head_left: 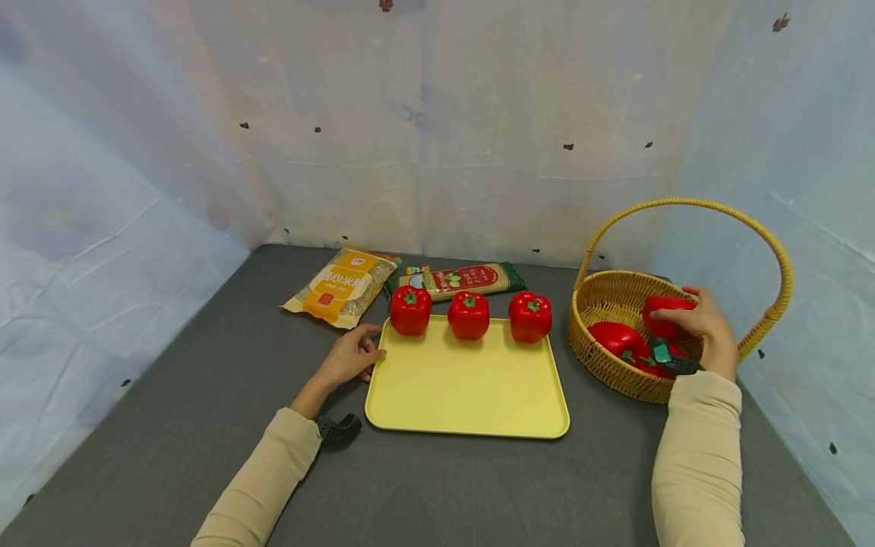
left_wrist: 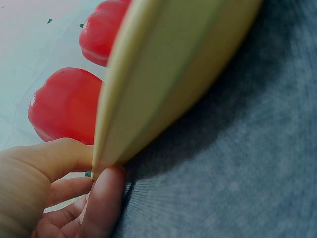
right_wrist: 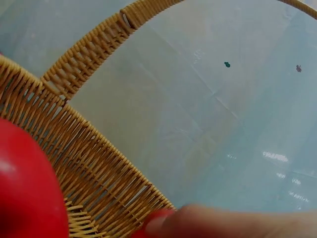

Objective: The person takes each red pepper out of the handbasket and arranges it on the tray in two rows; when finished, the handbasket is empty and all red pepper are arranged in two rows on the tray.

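My left hand [head_left: 352, 355] pinches the left rim of a yellow tray [head_left: 465, 391]; the left wrist view shows thumb and fingers on either side of the tray's edge. Along its far edge, three red bell peppers [head_left: 469, 316] stand in a row, green stems up. Inside a wicker basket [head_left: 625, 382] at the right, my right hand [head_left: 709, 328] grips another red bell pepper [head_left: 664, 313] near the far right rim. More red bell peppers [head_left: 615, 336] lie below it. In the right wrist view, only part of the held pepper [right_wrist: 152, 222] shows beside the fingers.
A yellow bag of grain [head_left: 345, 289] lies at the back left, beside a green and red packet [head_left: 465, 279] behind the tray. The basket's tall arched handle [head_left: 683, 202] rises over the right hand. Hanging sheets [head_left: 478, 152] enclose the grey table [head_left: 478, 486].
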`<state>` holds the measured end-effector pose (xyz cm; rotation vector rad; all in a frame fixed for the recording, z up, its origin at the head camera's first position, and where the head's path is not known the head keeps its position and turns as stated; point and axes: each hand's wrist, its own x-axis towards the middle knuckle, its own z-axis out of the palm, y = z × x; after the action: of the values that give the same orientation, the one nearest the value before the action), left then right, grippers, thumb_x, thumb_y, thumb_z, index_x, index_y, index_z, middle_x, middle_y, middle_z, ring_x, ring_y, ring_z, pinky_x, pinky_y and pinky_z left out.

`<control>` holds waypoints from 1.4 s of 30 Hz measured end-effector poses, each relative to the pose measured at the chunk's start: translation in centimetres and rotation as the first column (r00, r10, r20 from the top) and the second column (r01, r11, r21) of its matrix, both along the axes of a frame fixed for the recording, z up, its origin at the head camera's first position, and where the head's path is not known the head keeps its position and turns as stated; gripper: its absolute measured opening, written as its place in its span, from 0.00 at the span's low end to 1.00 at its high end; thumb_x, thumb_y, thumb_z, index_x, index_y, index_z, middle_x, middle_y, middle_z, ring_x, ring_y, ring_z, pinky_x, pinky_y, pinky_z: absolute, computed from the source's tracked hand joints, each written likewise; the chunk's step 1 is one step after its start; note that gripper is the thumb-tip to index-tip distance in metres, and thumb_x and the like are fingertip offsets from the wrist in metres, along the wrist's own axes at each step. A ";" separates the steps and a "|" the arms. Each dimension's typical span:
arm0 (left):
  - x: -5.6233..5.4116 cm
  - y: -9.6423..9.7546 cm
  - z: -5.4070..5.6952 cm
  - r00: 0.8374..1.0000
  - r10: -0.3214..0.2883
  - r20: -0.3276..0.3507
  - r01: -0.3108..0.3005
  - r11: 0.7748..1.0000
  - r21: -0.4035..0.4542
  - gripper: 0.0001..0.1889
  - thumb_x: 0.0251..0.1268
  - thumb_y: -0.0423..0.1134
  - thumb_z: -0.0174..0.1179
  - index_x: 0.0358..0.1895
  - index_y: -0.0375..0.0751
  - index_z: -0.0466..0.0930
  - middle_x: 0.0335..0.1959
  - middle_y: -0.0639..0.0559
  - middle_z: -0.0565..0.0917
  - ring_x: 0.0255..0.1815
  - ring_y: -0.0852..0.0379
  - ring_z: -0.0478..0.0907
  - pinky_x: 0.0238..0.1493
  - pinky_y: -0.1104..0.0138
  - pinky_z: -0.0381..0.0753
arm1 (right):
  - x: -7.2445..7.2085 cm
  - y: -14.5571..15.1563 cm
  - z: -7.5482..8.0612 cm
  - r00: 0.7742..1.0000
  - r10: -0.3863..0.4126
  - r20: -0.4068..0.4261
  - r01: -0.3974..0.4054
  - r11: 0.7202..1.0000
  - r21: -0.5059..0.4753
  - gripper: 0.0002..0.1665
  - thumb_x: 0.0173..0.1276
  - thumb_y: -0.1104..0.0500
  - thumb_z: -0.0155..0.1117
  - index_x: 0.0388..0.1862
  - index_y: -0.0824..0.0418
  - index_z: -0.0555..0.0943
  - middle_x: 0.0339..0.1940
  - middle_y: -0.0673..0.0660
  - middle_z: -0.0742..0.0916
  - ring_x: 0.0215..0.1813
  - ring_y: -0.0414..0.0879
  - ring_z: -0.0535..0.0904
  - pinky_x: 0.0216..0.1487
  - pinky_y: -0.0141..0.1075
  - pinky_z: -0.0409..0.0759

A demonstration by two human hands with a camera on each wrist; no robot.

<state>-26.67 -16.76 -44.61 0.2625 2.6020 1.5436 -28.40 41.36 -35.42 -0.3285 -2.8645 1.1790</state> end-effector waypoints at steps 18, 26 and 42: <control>0.0 -0.1 0.0 1.000 0.000 0.002 0.000 1.000 0.003 0.26 0.61 0.36 0.62 0.61 0.36 0.67 0.29 0.44 0.75 0.17 0.56 0.75 0.18 0.62 0.81 | 0.8 -2.9 2.5 0.979 -0.015 -0.204 0.013 1.000 -0.014 0.52 0.59 0.42 0.64 0.70 0.68 0.51 0.63 0.74 0.64 0.59 0.67 0.62 0.44 0.46 0.71; 0.2 -0.1 0.2 1.000 -0.003 -0.004 0.003 1.000 0.007 0.26 0.61 0.35 0.61 0.61 0.35 0.67 0.28 0.44 0.75 0.17 0.56 0.75 0.18 0.62 0.81 | 1.6 -5.8 4.1 0.942 0.051 -0.333 -0.047 0.999 0.019 0.47 0.58 0.43 0.66 0.71 0.58 0.58 0.61 0.67 0.69 0.56 0.59 0.65 0.44 0.41 0.70; 0.1 0.0 0.2 1.000 -0.001 0.021 0.001 1.000 0.006 0.26 0.61 0.36 0.62 0.62 0.37 0.66 0.29 0.45 0.75 0.18 0.55 0.75 0.19 0.62 0.81 | 3.0 -16.9 5.6 0.807 0.244 -0.538 -0.285 0.959 0.007 0.44 0.51 0.54 0.74 0.64 0.59 0.63 0.57 0.59 0.75 0.51 0.50 0.72 0.45 0.30 0.77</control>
<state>-26.59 -16.78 -44.46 0.2465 2.5816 1.5452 -25.41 24.48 -29.80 0.3680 -2.4176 1.1793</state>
